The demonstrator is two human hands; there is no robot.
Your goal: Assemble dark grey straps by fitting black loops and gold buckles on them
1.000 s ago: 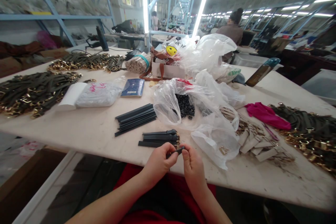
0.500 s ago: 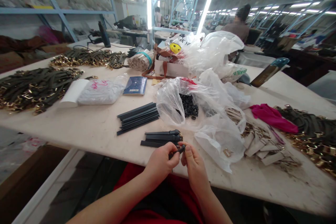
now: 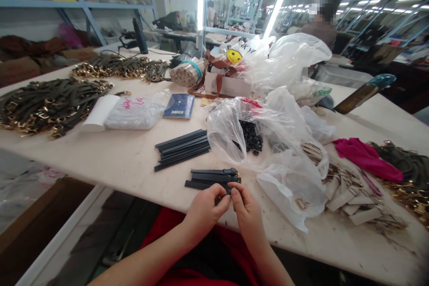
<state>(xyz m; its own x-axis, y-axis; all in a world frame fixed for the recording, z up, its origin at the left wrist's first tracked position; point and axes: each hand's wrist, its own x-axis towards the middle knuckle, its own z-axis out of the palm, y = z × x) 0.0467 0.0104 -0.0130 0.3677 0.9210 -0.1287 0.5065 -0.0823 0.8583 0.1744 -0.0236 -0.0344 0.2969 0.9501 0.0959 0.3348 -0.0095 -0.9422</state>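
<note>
Close to the table's front edge, a small dark strap (image 3: 227, 191) is pinched between both hands; fingers hide most of it. My left hand (image 3: 207, 208) is closed on it from the left, thumb and forefinger together. From the right, the thumb and fingertips of my right hand (image 3: 247, 208) press on the strap's end. Just beyond the hands lies a short stack of dark straps (image 3: 211, 176) with gold buckles at its right end. Behind it rests a bundle of longer black strips (image 3: 182, 149). Small black loops (image 3: 252, 136) spill inside an opened clear plastic bag (image 3: 223, 138).
Heaps of dark straps with gold hardware (image 3: 50, 103) cover the table's left. A blue booklet (image 3: 178, 106) lies mid-table beside a wrapped packet (image 3: 136, 111). To the right are pale straps (image 3: 360, 201) and a magenta cloth (image 3: 368, 156). A person (image 3: 321, 27) is in the background.
My fingertips have drawn closer together around the strap, covering more of it. The table and its contents have shifted rightward in view as the camera turned slightly.
</note>
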